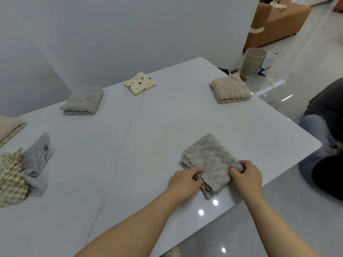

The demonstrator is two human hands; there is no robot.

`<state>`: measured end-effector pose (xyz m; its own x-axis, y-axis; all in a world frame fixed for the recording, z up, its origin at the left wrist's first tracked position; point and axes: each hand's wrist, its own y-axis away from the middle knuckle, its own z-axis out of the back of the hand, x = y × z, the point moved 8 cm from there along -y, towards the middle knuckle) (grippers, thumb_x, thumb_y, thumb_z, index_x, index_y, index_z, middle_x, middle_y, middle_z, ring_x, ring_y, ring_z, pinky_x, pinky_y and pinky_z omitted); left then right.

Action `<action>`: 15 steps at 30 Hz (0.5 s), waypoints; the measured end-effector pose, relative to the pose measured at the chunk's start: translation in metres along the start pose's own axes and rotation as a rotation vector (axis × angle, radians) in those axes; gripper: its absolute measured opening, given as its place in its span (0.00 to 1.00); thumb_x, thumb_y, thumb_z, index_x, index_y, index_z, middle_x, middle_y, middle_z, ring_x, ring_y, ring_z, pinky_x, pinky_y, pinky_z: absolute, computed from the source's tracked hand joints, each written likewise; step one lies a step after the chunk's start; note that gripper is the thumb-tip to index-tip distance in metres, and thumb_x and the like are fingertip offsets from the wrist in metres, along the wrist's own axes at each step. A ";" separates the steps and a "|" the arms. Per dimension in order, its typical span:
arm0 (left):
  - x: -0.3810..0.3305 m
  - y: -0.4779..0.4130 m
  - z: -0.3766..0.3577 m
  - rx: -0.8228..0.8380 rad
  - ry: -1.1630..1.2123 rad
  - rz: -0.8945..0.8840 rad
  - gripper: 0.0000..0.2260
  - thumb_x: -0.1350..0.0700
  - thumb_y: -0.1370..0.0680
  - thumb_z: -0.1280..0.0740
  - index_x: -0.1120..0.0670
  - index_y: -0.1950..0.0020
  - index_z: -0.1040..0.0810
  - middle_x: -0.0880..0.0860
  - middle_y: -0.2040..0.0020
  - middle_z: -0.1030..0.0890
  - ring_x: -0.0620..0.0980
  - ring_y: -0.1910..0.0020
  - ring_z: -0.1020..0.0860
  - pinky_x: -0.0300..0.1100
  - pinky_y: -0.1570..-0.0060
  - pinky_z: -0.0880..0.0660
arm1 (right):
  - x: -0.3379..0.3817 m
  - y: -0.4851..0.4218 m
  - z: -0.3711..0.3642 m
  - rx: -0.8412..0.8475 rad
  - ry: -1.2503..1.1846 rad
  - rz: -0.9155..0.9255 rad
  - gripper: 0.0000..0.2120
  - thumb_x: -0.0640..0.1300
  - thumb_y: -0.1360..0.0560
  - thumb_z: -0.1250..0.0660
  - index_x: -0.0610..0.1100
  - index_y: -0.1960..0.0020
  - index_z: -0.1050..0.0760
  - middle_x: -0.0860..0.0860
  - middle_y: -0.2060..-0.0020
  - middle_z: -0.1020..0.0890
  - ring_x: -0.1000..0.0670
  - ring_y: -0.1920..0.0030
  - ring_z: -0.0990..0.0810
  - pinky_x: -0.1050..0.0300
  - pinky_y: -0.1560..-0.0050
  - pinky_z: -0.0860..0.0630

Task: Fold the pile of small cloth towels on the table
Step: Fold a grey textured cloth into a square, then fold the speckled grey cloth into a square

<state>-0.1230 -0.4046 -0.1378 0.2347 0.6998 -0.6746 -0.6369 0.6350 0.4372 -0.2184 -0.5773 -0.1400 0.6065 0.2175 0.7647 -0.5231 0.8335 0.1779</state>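
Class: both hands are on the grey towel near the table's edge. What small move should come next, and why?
Probably let go: the grey towel already lies folded in a layered square, the left hand and right hand pinching its near edges, and unfolded towels wait at the left.

the near towel (pixel 209 160) is plain taupe grey. the far-right towel (pixel 230 89) is plain beige. the dotted towel (pixel 140 83) is cream with brown, grey and tan spots. the far-left towel (pixel 83 101) is pale grey, as is the crumpled towel (pixel 37 162). the checked towel (pixel 9 179) is green and cream. the table (pixel 130 145) is white with thin grey veins. the cup (pixel 253 61) is beige.
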 end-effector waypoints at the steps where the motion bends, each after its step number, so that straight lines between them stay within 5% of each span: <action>1: -0.005 -0.002 -0.003 0.017 -0.012 -0.011 0.15 0.52 0.22 0.40 0.41 0.36 0.29 0.51 0.40 0.24 0.53 0.40 0.29 0.48 0.37 0.31 | -0.002 -0.002 0.004 -0.019 -0.008 -0.022 0.13 0.41 0.31 0.34 0.38 0.47 0.24 0.42 0.54 0.21 0.40 0.49 0.25 0.47 0.49 0.26; 5: -0.016 -0.004 -0.012 0.062 -0.060 -0.060 0.16 0.52 0.22 0.40 0.42 0.34 0.31 0.50 0.41 0.25 0.52 0.41 0.29 0.48 0.38 0.32 | -0.004 -0.003 0.012 -0.063 -0.007 -0.057 0.17 0.41 0.31 0.34 0.39 0.42 0.27 0.42 0.48 0.22 0.38 0.43 0.28 0.42 0.42 0.29; 9: -0.013 -0.001 0.000 -0.028 0.045 -0.099 0.15 0.57 0.23 0.40 0.47 0.37 0.27 0.46 0.61 0.30 0.47 0.56 0.30 0.40 0.53 0.32 | 0.009 0.003 0.016 -0.102 0.060 -0.043 0.21 0.40 0.29 0.35 0.42 0.37 0.29 0.42 0.39 0.27 0.39 0.36 0.33 0.45 0.37 0.36; 15: 0.006 0.005 0.037 -0.223 0.015 -0.092 0.14 0.58 0.22 0.43 0.47 0.39 0.26 0.44 0.59 0.31 0.43 0.58 0.30 0.33 0.61 0.35 | 0.054 0.018 0.003 -0.123 0.194 0.139 0.18 0.44 0.29 0.39 0.44 0.39 0.27 0.46 0.37 0.29 0.41 0.35 0.36 0.45 0.36 0.40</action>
<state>-0.0980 -0.3848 -0.1175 0.2895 0.6360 -0.7154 -0.7601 0.6070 0.2320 -0.1971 -0.5520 -0.0934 0.6434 0.4180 0.6414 -0.5405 0.8413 -0.0062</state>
